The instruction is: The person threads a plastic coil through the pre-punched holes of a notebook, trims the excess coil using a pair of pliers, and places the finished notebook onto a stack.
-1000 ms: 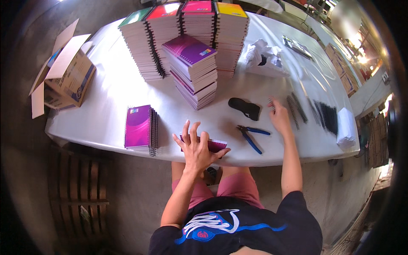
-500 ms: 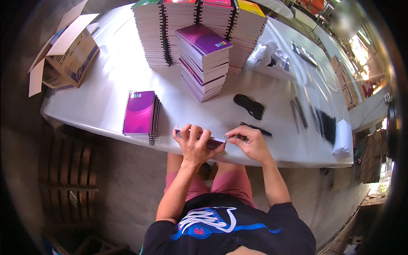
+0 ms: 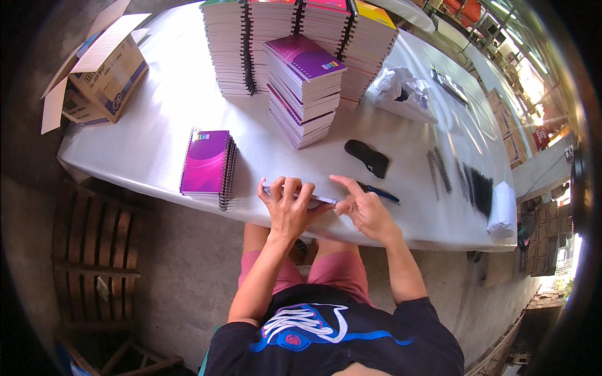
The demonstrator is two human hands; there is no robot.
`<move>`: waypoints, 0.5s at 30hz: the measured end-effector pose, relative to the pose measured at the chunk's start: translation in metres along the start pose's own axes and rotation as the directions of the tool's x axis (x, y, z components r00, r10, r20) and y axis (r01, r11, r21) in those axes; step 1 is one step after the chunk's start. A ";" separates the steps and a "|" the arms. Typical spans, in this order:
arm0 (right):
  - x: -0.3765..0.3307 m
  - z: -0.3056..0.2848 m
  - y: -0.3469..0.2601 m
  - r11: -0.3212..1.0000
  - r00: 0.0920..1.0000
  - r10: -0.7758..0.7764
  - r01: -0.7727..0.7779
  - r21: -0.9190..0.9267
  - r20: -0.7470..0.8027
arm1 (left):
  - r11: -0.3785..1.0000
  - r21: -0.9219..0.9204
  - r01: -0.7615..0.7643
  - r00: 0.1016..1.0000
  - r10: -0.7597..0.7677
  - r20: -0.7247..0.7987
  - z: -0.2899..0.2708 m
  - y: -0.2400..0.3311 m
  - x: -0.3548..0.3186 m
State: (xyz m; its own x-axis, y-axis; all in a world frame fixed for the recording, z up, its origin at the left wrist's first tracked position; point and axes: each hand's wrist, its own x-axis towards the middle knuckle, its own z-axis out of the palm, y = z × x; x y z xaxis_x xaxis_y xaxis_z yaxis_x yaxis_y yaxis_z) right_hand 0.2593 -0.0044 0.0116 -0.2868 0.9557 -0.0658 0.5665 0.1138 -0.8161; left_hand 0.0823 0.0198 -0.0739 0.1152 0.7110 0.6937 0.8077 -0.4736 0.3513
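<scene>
At the table's near edge, my left hand is closed round a thin notebook, fingers over its top and thumb underneath. Most of the notebook is hidden by that hand. My right hand is at the notebook's right end, index finger stretched out and thumb apart from it, the thumb close to a small wire coil on the edge. A blue-and-black hand tool, perhaps pliers, lies just beyond the right hand. To the left sits a short stack of purple spiral-bound notebooks.
A tall stack of purple notebooks stands mid-table before bound stacks. A black pouch-like object, loose black coils, a white roll-like bundle and crumpled white plastic lie rightward. An open cardboard box is far left.
My right hand has gone from a pinch at the notebook's edge to spread fingers, its index finger lifting away. My left hand keeps its hold, with the notebook slightly tilted.
</scene>
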 end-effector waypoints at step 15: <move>0.037 -0.035 0.061 0.751 0.906 -0.307 0.043 -0.659 -0.291 | 0.987 -0.140 -0.077 0.990 0.093 0.108 -0.002 -0.010 0.019</move>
State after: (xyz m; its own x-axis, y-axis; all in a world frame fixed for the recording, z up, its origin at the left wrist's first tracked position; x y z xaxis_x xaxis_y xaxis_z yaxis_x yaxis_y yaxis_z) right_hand 0.3102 0.0476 -0.0207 -0.2088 0.9100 0.3583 0.9223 0.3050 -0.2373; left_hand 0.0753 0.0369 -0.0625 0.2514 0.7162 0.6510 0.7077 -0.5949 0.3812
